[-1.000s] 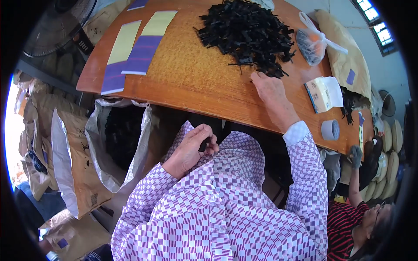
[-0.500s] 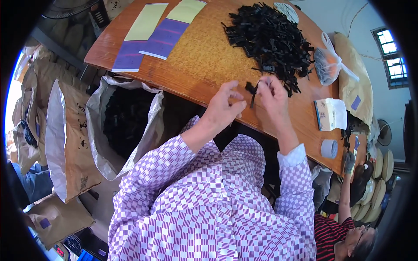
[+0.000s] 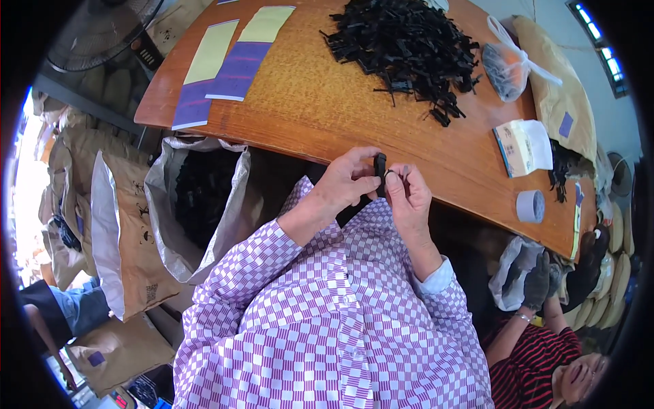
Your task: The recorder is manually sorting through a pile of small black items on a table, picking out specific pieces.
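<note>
Hands [image 3: 340, 187] hold a black piece [image 3: 379, 165]; a brown sack [image 3: 126, 255] bears black print [image 3: 146, 236].

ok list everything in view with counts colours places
table: one, brown, ahead
black pieces: one pile, black, on table
held piece: one, black, centre
full sheets: two, purple and yellow, table's left
tied bag: one, clear, table's right
packet: one, white, table's right
tape roll: one, grey, table's right
white sack: one, white, left
brown sacks: several, brown, both sides
fans: two, dark, left and right
window: one, bright, upper right
co-worker: one, striped top, lower right
other person: one, blue jeans, lower left
own shirt: one, checked purple, centre
left hand: one, bare, centre
right hand: one, bare, beside it
</note>
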The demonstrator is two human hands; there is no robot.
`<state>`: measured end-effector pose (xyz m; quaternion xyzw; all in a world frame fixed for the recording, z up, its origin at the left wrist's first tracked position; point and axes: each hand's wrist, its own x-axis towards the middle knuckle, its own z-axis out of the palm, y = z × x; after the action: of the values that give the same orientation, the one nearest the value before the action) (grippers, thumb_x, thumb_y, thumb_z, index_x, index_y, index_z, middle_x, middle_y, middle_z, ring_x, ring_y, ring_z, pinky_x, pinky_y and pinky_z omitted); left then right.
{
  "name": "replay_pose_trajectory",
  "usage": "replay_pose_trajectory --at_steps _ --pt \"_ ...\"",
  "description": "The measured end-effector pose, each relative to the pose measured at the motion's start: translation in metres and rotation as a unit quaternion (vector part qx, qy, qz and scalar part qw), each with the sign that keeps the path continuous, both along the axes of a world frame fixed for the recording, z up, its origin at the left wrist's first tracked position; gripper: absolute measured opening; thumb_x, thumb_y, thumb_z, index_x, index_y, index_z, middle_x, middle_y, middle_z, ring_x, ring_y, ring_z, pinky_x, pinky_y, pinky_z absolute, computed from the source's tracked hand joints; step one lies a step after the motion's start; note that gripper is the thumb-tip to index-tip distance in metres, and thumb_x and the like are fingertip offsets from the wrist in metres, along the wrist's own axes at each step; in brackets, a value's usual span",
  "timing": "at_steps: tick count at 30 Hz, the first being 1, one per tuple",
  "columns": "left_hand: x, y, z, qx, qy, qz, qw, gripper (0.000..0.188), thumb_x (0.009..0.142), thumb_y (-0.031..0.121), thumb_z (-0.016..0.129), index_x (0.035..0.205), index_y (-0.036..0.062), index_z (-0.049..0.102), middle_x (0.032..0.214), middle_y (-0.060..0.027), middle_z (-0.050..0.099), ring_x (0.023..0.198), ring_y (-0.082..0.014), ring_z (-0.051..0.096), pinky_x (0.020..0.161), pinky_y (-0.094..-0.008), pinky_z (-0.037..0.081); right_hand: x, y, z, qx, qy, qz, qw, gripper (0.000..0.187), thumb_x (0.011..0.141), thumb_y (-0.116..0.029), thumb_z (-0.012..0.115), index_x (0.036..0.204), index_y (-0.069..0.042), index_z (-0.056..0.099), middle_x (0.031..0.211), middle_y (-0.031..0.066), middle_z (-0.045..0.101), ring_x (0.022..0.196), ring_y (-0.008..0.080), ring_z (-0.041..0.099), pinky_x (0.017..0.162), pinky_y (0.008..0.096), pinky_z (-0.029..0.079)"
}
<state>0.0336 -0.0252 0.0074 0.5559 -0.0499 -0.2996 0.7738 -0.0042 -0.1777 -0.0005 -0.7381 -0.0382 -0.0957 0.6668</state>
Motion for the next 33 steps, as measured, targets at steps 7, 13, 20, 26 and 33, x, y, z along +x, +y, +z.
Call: replay_pose_trajectory --at_steps 7,13,20,26,33 --pt "-0.011 -0.02 -0.016 0.085 -0.174 -0.007 0.981 0.048 0.084 -0.001 0.058 0.129 0.0066 0.043 0.094 -0.0031 0.056 0.077 -0.01 0.056 0.063 -0.021 0.047 -0.012 -0.012 -0.001 0.217 0.128 -0.011 0.968 0.011 0.09 -0.012 0.059 0.092 -0.01 0.049 0.068 -0.0065 0.048 0.049 0.0003 0.036 0.042 0.0158 0.025" --pt "-0.019 -0.028 -0.016 0.111 -0.185 -0.008 0.976 0.044 0.083 -0.006 0.056 0.125 0.0045 0.049 0.096 -0.0026 0.057 0.08 -0.0091 0.056 0.071 -0.0231 0.05 -0.016 -0.018 -0.017 0.284 0.162 -0.008 0.945 0.015 0.089 -0.009 0.061 0.095 -0.01 0.047 0.066 -0.0065 0.047 0.049 0.0004 0.037 0.04 0.0163 0.026" --pt "-0.022 -0.026 -0.021 0.071 -0.161 0.032 0.984 0.037 0.084 -0.005 0.059 0.12 0.0042 0.055 0.091 -0.0029 0.058 0.073 -0.007 0.054 0.063 -0.0197 0.048 -0.02 -0.013 -0.017 0.253 0.163 0.0 0.954 0.023 0.093 -0.019 0.056 0.113 -0.007 0.05 0.067 -0.0056 0.047 0.048 0.0012 0.036 0.042 0.0167 0.025" --pt "-0.024 -0.02 -0.021 0.091 -0.17 0.052 0.98 0.037 0.085 -0.006 0.056 0.121 0.0048 0.056 0.09 -0.0006 0.058 0.077 -0.0065 0.055 0.068 -0.0208 0.049 -0.028 -0.009 0.0 0.167 0.184 0.063 0.967 0.041 0.099 -0.031 0.042 0.128 -0.002 0.043 0.063 -0.0049 0.044 0.049 0.0017 0.035 0.043 0.0162 0.026" --pt "-0.029 -0.015 -0.019 0.135 -0.223 0.09 0.961 0.039 0.085 -0.008 0.056 0.121 0.0047 0.057 0.091 0.001 0.057 0.078 -0.0053 0.054 0.068 -0.0191 0.048 -0.026 0.004 -0.006 0.153 0.171 0.057 0.972 0.034 0.098 -0.023 0.044 0.123 0.0 0.044 0.071 -0.0026 0.049 0.057 0.0037 0.042 0.05 0.0169 0.034"
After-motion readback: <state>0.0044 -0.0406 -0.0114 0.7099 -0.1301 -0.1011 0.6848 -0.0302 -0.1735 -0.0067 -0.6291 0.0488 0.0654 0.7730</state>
